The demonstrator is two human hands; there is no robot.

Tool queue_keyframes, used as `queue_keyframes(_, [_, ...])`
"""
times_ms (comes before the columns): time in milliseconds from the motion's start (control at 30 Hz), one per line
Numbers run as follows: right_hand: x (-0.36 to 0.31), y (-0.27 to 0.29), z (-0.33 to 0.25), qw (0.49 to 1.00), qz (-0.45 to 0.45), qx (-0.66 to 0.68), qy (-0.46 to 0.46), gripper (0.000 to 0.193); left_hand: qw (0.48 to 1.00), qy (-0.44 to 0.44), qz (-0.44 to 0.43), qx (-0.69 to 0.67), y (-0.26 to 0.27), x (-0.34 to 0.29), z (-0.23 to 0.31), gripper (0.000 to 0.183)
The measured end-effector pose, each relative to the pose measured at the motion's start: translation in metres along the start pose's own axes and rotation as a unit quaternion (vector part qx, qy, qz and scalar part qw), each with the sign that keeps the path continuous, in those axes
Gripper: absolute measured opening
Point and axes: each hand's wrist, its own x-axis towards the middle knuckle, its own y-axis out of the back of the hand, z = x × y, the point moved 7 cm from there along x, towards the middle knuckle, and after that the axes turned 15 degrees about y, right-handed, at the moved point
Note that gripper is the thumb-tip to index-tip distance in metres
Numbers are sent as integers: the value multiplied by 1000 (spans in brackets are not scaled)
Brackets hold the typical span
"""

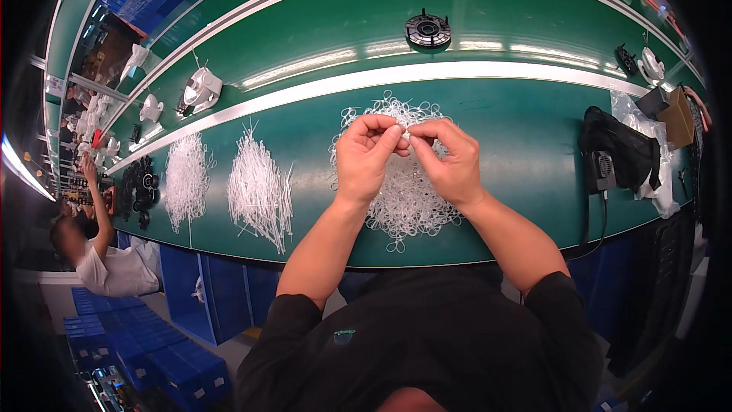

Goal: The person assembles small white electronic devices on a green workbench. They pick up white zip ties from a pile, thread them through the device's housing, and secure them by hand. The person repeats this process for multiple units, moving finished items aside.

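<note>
My left hand [361,160] and my right hand [453,163] meet over a heap of looped white cable ties [412,202]. Thumbs and fingertips of both pinch a small white cable tie [405,135] between them; most of it is hidden by the fingers. To the left lies a pile of straight white cable ties [259,187]. Farther left there is another pile of white ties [185,179], some with loops at their ends.
A round black part [428,30] rides on the green conveyor [320,46] beyond the pale rail. White housings [203,90] stand at the left. On the right are a black bag [621,145], a small dark device [601,172] with a cable, and a cardboard box [679,118]. Another person [114,263] works far left.
</note>
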Motion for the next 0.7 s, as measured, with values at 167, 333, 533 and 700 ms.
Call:
queue_keyframes(167, [-1,0,0,1000,-8,-5,-6,11,999,-1,9,32,0,-1,0,15])
queue_keyframes(333, [3,1,-4,999,14,-36,34,8,990,-27,18,140,-5,-6,0,11])
queue_keyframes(533, [-1,0,6,998,-1,-52,20,8,952,-109,12,285,-5,-4,4,10])
queue_keyframes(700, [6,-1,-2,995,-29,-92,10,10,935,-116,59,330,11,-5,37,12])
